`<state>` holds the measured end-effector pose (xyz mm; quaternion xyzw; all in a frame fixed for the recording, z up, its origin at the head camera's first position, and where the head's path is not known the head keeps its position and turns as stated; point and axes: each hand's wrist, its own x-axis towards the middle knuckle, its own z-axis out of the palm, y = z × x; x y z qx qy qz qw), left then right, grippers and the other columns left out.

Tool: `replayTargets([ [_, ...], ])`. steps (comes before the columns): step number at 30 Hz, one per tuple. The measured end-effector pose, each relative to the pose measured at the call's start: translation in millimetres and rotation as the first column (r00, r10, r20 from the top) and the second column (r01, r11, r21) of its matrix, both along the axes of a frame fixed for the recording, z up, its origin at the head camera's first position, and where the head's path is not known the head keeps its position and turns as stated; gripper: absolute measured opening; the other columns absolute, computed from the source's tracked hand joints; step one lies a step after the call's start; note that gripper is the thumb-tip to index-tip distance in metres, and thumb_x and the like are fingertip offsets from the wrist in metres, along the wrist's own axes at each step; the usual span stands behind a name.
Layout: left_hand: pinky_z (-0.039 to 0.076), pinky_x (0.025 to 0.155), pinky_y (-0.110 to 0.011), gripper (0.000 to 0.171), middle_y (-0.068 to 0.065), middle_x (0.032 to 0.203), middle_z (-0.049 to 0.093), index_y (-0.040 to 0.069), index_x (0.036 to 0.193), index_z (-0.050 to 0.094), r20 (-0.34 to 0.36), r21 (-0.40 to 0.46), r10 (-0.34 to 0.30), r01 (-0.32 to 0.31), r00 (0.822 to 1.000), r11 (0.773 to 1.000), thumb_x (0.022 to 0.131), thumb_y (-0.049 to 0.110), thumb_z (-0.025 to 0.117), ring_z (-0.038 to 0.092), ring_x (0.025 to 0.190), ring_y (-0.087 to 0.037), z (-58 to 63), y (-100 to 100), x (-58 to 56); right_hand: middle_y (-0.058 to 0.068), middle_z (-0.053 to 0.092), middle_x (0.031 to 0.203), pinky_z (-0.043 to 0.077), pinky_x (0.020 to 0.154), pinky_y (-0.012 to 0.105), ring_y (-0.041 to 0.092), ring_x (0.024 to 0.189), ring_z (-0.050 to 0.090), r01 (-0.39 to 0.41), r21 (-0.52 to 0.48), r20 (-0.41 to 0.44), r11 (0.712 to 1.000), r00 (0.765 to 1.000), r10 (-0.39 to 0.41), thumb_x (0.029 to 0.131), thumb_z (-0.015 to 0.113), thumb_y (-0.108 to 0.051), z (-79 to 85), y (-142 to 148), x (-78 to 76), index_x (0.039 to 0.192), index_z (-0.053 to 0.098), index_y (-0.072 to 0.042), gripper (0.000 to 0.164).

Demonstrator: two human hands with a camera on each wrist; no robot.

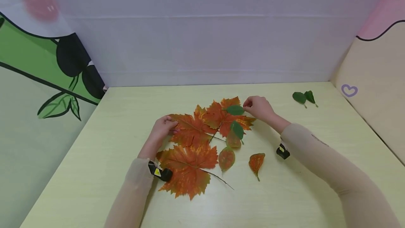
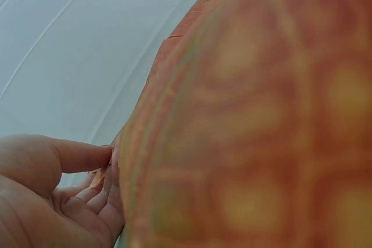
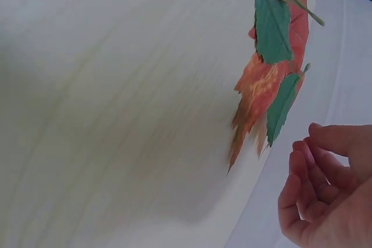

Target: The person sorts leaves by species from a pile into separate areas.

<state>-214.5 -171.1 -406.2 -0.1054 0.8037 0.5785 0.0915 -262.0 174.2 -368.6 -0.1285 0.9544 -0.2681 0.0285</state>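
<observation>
In the head view my left hand [image 1: 162, 129] pinches the left edge of an orange maple leaf [image 1: 190, 129]; the left wrist view shows its thumb at that edge. A second maple leaf [image 1: 190, 171] lies in front, below the left wrist, and a third [image 1: 221, 113] behind to the right. On the third rests a green leaf [image 1: 235, 110]; another green leaf [image 1: 237, 129] overlaps its lower right edge. My right hand [image 1: 261, 108] hovers by the rear green leaf's right end. Seen from the right wrist, its loosely curled fingers [image 3: 299, 164] stand apart from that leaf, holding nothing.
Two orange-green oval leaves [image 1: 226, 159] [image 1: 233, 140] lie beside the maple stems. To their right is a small orange leaf [image 1: 256, 164]. Two green leaves [image 1: 299, 97] [image 1: 310, 96] lie at the table's back right. A white cloth wall [image 1: 215, 45] rises behind the table.
</observation>
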Motion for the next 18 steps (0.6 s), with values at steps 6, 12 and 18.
replayTargets([
  [6,0.049,0.063,-0.024,0.017,-0.001,0.076,0.059,0.004,0.1,0.04,-0.005,0.009,0.004,-0.004,1.0,1.0,0.092,0.014,0.051,0.06,0.061,-0.009,-1.5,-1,-1.7,0.005,0.057,0.066,0.039,0.053,0.027,0.016,0.057,0.049,0.036,0.042,0.046,0.998,0.998,-0.038,0.089,0.057,-0.025,1.5,-20,-10.4,0.079,0.06,-0.004,0.024],
  [12,0.05,0.063,-0.023,0.017,-0.001,0.075,0.059,0.003,0.099,0.04,-0.006,0.027,-0.003,0.003,1.0,1.0,0.092,0.014,0.052,0.06,0.06,-0.008,-2.1,-2,-1.8,-0.003,0.03,0.049,0.025,0.041,0.024,0.012,0.044,0.033,0.115,0.117,0.126,0.986,0.984,-0.129,0.089,0.052,-0.041,-1.5,-37,-18.5,0.056,0.038,-0.012,0.046],
  [18,0.05,0.063,-0.023,0.016,0.0,0.074,0.059,0.003,0.097,0.04,-0.012,0.038,-0.005,0.005,1.0,0.999,0.092,0.013,0.051,0.06,0.06,-0.008,-3.0,-2,-2.7,0.0,0.037,0.058,0.027,0.041,0.025,0.015,0.051,0.04,0.197,0.2,0.187,0.96,0.954,-0.234,0.084,0.047,-0.059,-6.1,-46,-23.5,0.063,0.043,-0.012,0.052],
])
